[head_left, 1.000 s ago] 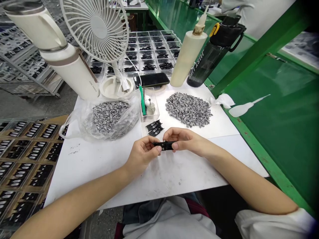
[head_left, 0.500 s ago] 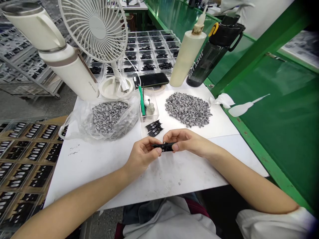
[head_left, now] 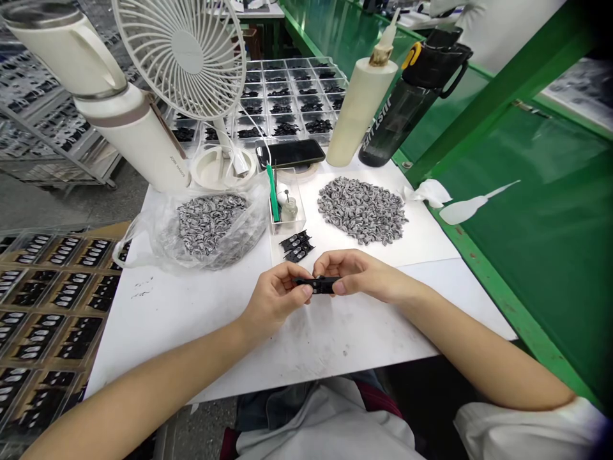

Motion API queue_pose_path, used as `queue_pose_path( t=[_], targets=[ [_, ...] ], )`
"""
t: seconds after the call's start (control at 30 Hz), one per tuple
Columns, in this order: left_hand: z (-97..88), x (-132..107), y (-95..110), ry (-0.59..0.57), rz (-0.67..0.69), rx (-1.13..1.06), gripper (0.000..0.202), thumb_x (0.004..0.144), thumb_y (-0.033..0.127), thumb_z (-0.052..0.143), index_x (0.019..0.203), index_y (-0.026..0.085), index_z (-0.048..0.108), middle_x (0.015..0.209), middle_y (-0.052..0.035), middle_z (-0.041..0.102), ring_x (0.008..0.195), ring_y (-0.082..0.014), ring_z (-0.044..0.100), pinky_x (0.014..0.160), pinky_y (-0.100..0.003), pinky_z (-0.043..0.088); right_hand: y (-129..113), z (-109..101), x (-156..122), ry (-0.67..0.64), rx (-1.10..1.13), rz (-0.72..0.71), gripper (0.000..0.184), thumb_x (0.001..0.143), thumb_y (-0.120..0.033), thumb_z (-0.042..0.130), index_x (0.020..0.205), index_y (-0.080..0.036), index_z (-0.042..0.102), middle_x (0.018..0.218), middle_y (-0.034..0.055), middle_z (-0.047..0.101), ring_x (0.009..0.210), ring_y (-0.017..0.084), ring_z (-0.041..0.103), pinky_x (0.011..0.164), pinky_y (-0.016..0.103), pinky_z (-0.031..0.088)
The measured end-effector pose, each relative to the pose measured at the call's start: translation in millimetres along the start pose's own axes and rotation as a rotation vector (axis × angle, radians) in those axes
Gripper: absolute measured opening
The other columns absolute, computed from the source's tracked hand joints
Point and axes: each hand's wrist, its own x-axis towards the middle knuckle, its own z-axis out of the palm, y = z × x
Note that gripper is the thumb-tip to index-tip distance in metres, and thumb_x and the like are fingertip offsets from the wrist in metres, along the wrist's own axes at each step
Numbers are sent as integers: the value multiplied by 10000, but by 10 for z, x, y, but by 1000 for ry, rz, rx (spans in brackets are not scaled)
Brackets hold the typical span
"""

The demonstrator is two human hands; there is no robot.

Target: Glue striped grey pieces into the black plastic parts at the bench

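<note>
My left hand (head_left: 272, 297) and my right hand (head_left: 357, 273) meet above the white table (head_left: 191, 319), both pinching one small black plastic part (head_left: 318, 284) held level between them. Fingers of both hands are curled on its ends. Just beyond lie two more black parts (head_left: 297, 246). A loose heap of small grey pieces (head_left: 361, 209) sits to the right of them. A clear plastic bag (head_left: 205, 227) with more grey pieces lies to the left.
A white fan (head_left: 184, 57), white jug (head_left: 129, 121), phone (head_left: 290, 153), cream squeeze bottle (head_left: 361, 105) and dark water bottle (head_left: 412, 96) stand at the back. Compartment trays (head_left: 292, 96) hold black parts; more trays (head_left: 43, 306) lie left. A clear box (head_left: 287, 207) stands mid-table. Green bench (head_left: 527, 211) right.
Both hands stay in place with the black part; the fingers shifted slightly on it.
</note>
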Motion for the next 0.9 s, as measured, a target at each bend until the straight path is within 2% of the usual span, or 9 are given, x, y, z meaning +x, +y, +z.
queue_pose_path(
  t=[0.17, 0.37, 0.63, 0.9],
  targets=[
    [0, 3, -11, -14, -28, -10, 209, 650, 302, 668, 747, 147, 566, 612, 9, 537, 564, -92, 494, 558, -222, 397, -36, 40, -21, 0, 12, 28, 218, 628, -136, 620, 833, -117, 549, 740, -3, 567, 633, 75, 495, 551, 189, 359],
    [-11, 28, -18, 17, -9, -58, 164, 668, 260, 657, 742, 159, 551, 607, 25, 532, 560, -80, 493, 557, -209, 390, 29, 12, 20, 22, -11, -48, 224, 658, -145, 626, 868, -125, 552, 786, 7, 587, 714, 90, 529, 608, 198, 372],
    [4, 22, 14, 49, -39, -66, 175, 649, 262, 672, 739, 151, 570, 632, 16, 541, 573, -86, 501, 580, -223, 411, -13, 49, 11, 79, -37, -52, 193, 648, -156, 612, 825, -125, 543, 727, -2, 566, 653, 90, 503, 596, 214, 368],
    [-7, 32, 26, 43, -52, -74, 134, 640, 238, 674, 700, 153, 591, 628, 19, 557, 578, -84, 495, 586, -218, 394, 31, 17, 24, 33, -28, -41, 224, 654, -178, 601, 852, -127, 508, 729, 4, 555, 647, 95, 496, 584, 218, 363]
  ],
)
